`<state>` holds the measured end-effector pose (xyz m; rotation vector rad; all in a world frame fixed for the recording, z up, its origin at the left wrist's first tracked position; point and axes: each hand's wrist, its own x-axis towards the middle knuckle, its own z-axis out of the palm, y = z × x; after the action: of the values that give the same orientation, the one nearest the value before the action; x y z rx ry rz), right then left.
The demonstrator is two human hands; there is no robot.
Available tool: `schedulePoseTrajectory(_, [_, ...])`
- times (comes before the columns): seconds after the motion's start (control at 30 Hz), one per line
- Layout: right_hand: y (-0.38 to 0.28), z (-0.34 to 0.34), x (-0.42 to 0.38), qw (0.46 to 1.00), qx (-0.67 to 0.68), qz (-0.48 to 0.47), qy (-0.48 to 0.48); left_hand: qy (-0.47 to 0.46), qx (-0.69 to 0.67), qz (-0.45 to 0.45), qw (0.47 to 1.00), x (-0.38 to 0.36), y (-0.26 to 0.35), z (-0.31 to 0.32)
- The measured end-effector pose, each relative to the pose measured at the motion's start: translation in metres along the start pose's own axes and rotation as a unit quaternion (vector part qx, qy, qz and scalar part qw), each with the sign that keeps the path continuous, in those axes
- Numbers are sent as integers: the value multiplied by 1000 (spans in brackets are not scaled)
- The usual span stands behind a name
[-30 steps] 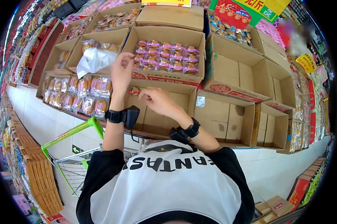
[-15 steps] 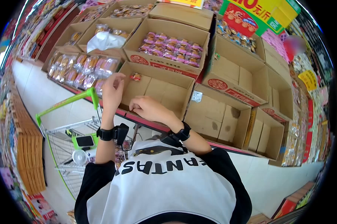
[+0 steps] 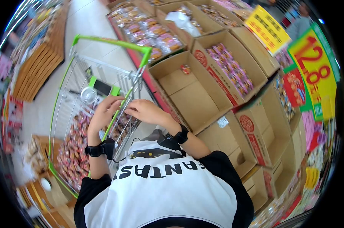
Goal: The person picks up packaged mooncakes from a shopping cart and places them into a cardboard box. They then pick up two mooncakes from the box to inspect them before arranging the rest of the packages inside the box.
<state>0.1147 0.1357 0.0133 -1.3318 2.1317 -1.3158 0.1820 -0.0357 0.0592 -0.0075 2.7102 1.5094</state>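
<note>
In store aisle, on pale tiled flr (image 3: 86, 19), next to open cardbd boxes (image 3: 196, 97). Holding L hand (image 3: 103, 116) & R hand (image 3: 147, 113) close to each other at green side rail (image 3: 112, 123) of shopping cart (image 3: 111, 41), w/ fingers bent on both; can't tell if gripping anything. W/ red wrapped snacks (image 3: 75, 152) heaped inside cart near L hand.

cart (image 3: 111, 41) left of boxes (image 3: 196, 99) | packets (image 3: 74, 151) in cart | fan (image 3: 88, 95) in cart
</note>
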Motion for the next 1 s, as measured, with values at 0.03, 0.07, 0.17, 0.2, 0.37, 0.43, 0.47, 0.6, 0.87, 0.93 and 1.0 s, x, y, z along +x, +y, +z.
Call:
schedulePoseTrajectory(0.03, [1, 11, 4, 1000, 9, -21, -2, 23, -40, -15, 999, -14, -8, -8])
schedulePoseTrajectory(0.07, [-3, 18, 6, 999, 16, -35, -27, 26, -20, -13, 999, -29, -15, -18])
schedulePoseTrajectory(0.17, [-9, 34, 12, 995, 52, -18, -78, 74, -33, -109, 991, -75, -15, -42])
schedulePoseTrajectory(0.2, [-11, 39, 13, 993, 59, -31, -101, 96, 24, -123, 987, -88, -16, -52])
schedulePoseTrajectory(0.37, [-19, 52, 19, 987, 81, -40, -136, 155, 35, -207, 965, -139, -53, -96])
schedulePoseTrajectory(0.43, [-19, 56, 24, 983, 79, -10, -165, 152, 88, -254, 951, -145, -50, -104])
schedulePoseTrajectory(0.47, [-18, 57, 27, 982, 80, -12, -171, 156, 85, -259, 949, -145, -57, -107])
schedulePoseTrajectory(0.6, [-17, 73, 43, 985, 48, -31, -160, 140, 67, -310, 938, -138, -117, -121])
schedulePoseTrajectory(0.87, [-23, 120, 74, 973, -15, -40, -226, 88, -4, -348, 933, -118, -179, -125])
schedulePoseTrajectory(0.93, [-25, 131, 81, 973, -13, -28, -231, 49, -9, -345, 937, -116, -217, -125])
schedulePoseTrajectory(1.0, [-21, 145, 88, 966, -14, -15, -259, 50, 1, -341, 939, -114, -252, -125])
